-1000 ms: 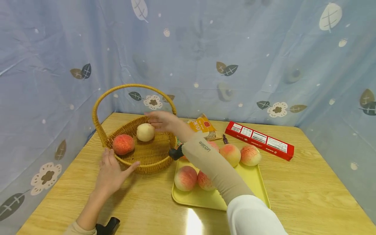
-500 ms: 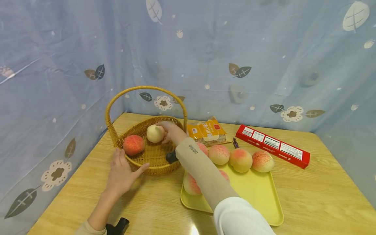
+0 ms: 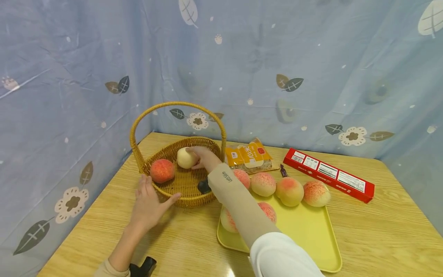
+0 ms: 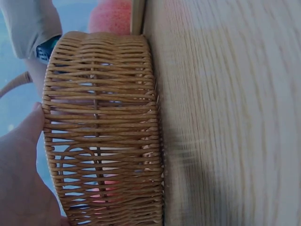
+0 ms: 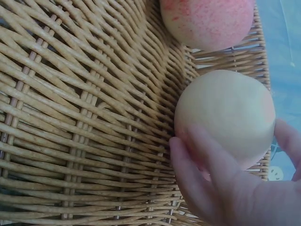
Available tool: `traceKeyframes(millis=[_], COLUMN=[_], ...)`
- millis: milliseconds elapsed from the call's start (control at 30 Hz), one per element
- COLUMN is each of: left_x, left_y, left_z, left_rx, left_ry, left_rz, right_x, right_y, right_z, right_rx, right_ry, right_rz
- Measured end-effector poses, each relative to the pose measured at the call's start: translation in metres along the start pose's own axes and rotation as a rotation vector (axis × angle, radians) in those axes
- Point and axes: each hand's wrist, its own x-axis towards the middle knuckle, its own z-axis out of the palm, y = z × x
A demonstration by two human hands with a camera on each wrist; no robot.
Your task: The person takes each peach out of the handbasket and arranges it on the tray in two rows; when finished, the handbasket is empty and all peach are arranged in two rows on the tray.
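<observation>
A wicker basket (image 3: pixel 183 181) with a tall arched handle stands on the table. Inside it, a red peach (image 3: pixel 162 171) lies at the left beside a pale cream peach (image 3: pixel 186 158). My right hand (image 3: pixel 205 157) reaches in under the handle and grips the pale peach; in the right wrist view the fingers and thumb (image 5: pixel 288 139) curl about its near side. My left hand (image 3: pixel 149 206) rests against the basket's front left rim, thumb and fingers spread. Up close, the left wrist view has the left hand (image 4: pixel 23 174) along the woven side wall (image 4: pixel 103 136).
A yellow tray (image 3: pixel 304 234) with several peaches sits right of the basket, partly behind my right forearm. Behind it lie an orange and clear food packet (image 3: pixel 252 156), a small dark wrapped item (image 3: pixel 283 170) and a long red box (image 3: pixel 328 175). A patterned curtain (image 3: pixel 249 69) backs the table.
The head view has turned left, so everything sits farther right in it. My right hand, earlier stretched out behind the pale peach, has come down and taken hold of it. The left hand stays at the rim.
</observation>
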Motion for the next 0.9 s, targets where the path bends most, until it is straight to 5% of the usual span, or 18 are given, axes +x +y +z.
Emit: traceKeyframes(millis=[133, 200, 300, 433, 600, 900], left_x=[0.0, 0.0, -0.001, -0.001, -0.002, -0.003], left_y=[0.0, 0.0, 0.001, 0.001, 0.003, 0.005], left_z=[0.001, 0.001, 0.0, -0.003, -0.005, -0.006], left_rx=[-0.002, -0.002, 0.001, 0.005, 0.01, 0.023], left_ry=[0.002, -0.006, -0.018, -0.028, -0.022, -0.033], left_rz=[0.008, 0.006, -0.001, -0.013, -0.005, -0.006], right_x=[0.058, 0.042, -0.009, -0.058, -0.09, -0.142], right_y=[0.013, 0.008, -0.007, -0.026, -0.035, -0.019], right_z=[-0.002, 0.0, 0.005, 0.007, -0.005, -0.046], right_rx=[0.017, 0.024, 0.048, 0.083, 0.066, -0.023], right_ry=[0.051, 0.088, 0.151, 0.148, 0.044, -0.143], right_rz=[-0.012, -0.027, -0.065, -0.113, -0.165, -0.333])
